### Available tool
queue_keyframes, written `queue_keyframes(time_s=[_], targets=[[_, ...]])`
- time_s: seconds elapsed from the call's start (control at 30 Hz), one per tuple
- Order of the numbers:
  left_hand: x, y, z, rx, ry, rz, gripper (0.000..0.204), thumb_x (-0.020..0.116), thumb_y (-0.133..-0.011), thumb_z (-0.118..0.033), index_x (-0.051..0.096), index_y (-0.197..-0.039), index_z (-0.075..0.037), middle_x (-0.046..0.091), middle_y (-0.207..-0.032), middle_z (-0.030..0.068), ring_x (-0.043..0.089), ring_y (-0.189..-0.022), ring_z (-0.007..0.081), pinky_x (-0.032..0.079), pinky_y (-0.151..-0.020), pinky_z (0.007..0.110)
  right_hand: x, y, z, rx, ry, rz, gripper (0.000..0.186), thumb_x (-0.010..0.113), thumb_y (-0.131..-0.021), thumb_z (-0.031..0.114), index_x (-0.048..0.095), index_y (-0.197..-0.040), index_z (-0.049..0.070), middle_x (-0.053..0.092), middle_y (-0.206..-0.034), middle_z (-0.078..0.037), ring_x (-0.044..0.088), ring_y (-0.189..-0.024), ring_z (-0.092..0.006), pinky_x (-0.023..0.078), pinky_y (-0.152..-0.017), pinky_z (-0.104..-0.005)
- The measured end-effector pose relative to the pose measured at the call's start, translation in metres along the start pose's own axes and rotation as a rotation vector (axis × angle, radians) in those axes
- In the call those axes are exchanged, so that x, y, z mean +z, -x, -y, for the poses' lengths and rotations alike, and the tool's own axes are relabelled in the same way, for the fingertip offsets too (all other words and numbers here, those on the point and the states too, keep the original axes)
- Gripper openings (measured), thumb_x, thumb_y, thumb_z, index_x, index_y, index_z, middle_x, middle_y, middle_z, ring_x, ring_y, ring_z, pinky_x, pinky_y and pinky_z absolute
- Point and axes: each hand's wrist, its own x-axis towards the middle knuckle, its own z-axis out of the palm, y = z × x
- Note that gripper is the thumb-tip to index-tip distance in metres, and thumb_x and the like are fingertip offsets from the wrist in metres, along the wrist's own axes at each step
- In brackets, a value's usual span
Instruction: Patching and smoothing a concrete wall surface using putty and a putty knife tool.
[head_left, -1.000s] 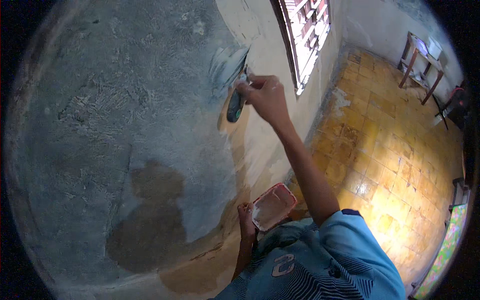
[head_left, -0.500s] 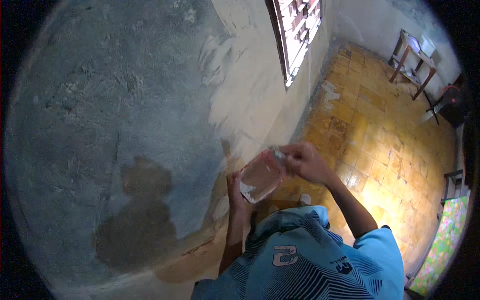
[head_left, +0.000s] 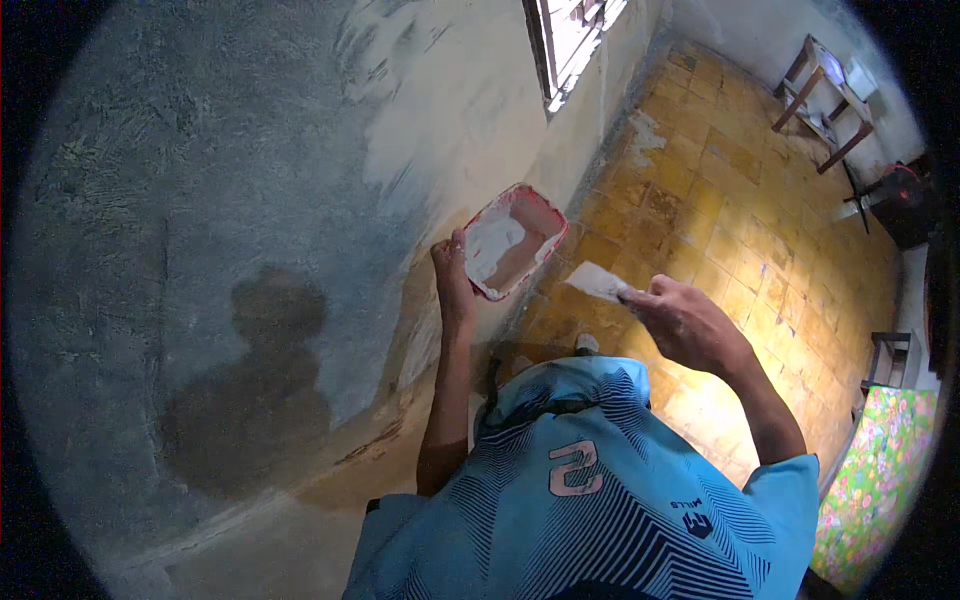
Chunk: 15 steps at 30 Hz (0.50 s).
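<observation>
My left hand (head_left: 455,278) grips the near left side of a red-rimmed rectangular plastic tub (head_left: 553,252). White putty (head_left: 492,246) coats the tub's left part, and its mouth is tilted toward me. To the right of the tub, my right hand (head_left: 688,322) is closed round the handle of a putty knife (head_left: 598,281). Its flat blade points left at the tub, a short gap away, and looks pale, as if smeared with putty. Beyond the left hand stands a grey wall (head_left: 250,150), with a lighter plastered patch (head_left: 440,150) beside the window.
A slatted window (head_left: 575,45) is set in the wall ahead. Yellow tiles cover the floor (head_left: 700,215). A small wooden table (head_left: 830,95) stands at the far right, near a dark fan-like object (head_left: 900,195). Flowered cloth (head_left: 875,470) lies at the right edge.
The putty knife has come out of the tub and moved right with my right hand. My left hand has raised the tub and tilted it, showing more white putty.
</observation>
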Motion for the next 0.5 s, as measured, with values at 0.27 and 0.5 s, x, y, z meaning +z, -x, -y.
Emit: queue_keyframes(time_s=[0.27,0.5], targets=[[0.023,-0.006,-0.013,-0.008,0.047,0.017,0.049,0.051,-0.094,-0.053,0.048,-0.109,-0.007,0.056,-0.103,0.0081,0.059,-0.093,0.0194,0.05,-0.075,0.034,0.026,-0.045,-0.006,-0.015,0.057,-0.481,0.044,0.054,-0.084,0.003,0.052,-0.128,0.012,0.054,-0.085,-0.017,0.061,-0.068,-0.0345,0.054,-0.059,-0.0422],[0.009,-0.007,-0.001,0.011,0.353,0.068,0.052,0.045,-0.096,-0.053,0.048,-0.121,-0.007,0.059,-0.117,0.0097,0.06,-0.107,0.0219,0.052,-0.085,0.037,0.062,-0.021,-0.057,0.009,-0.266,-0.405,0.026,0.057,-0.085,0.01,0.065,-0.109,0.005,0.056,-0.075,-0.012,0.061,-0.064,-0.0276,0.05,-0.057,-0.036]])
